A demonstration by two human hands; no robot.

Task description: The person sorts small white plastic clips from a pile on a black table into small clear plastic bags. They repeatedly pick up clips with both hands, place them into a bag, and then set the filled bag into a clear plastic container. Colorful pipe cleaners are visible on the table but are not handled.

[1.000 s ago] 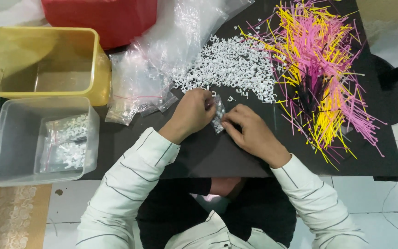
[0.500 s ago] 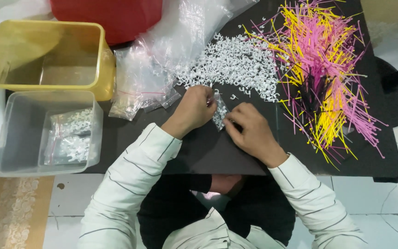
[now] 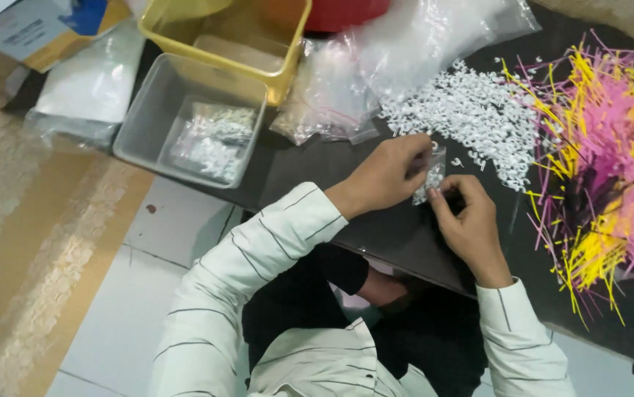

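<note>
One small clear bag of white bits sits between both hands, just above the dark table. Left hand pinches its upper edge, fingers curled closed on it; right hand grips the lower edge the same way. Just beyond lies one heap of white pieces, too many to count. Right of that, a tangle of pink and yellow sticks. Off left: one grey tub, one yellow tub, loose plastic bags.

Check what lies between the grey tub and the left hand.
Head view: only bare dark table between the grey tub and the left hand; crumpled clear bags lie just beyond that stretch.
</note>
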